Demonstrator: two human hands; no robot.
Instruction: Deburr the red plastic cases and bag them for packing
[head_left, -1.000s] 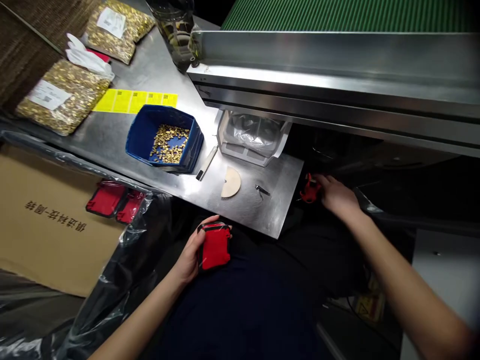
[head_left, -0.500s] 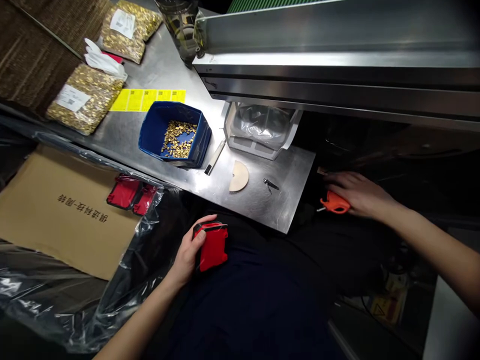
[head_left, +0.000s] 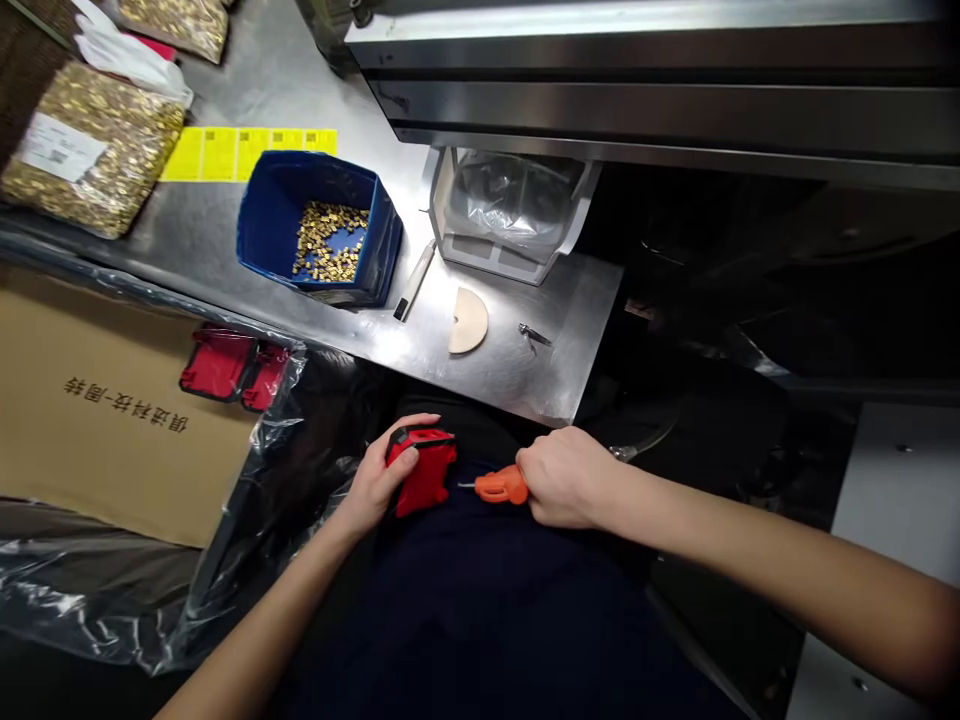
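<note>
My left hand is closed on a red plastic part with black edges, thumb across its face, held above my dark-clothed lap. To its right, my right hand makes a fist around an orange-handled tool. A thin metal tip sticks out of that tool and points left, a short gap away from the red part. The fingers hide the rear of the orange handle. More red and black parts lie on a cardboard sheet at the left.
On the metal table stand a blue bin of small brass pieces and a grey bin with a plastic bag. Nearby lie a pale half-disc, nail clippers and a slim white tool. A bag of brass pieces sits farther left.
My right hand has brought the orange-handled tool left, from beyond the table's right end to beside the red part. My left hand still holds that part. The view has shifted.
</note>
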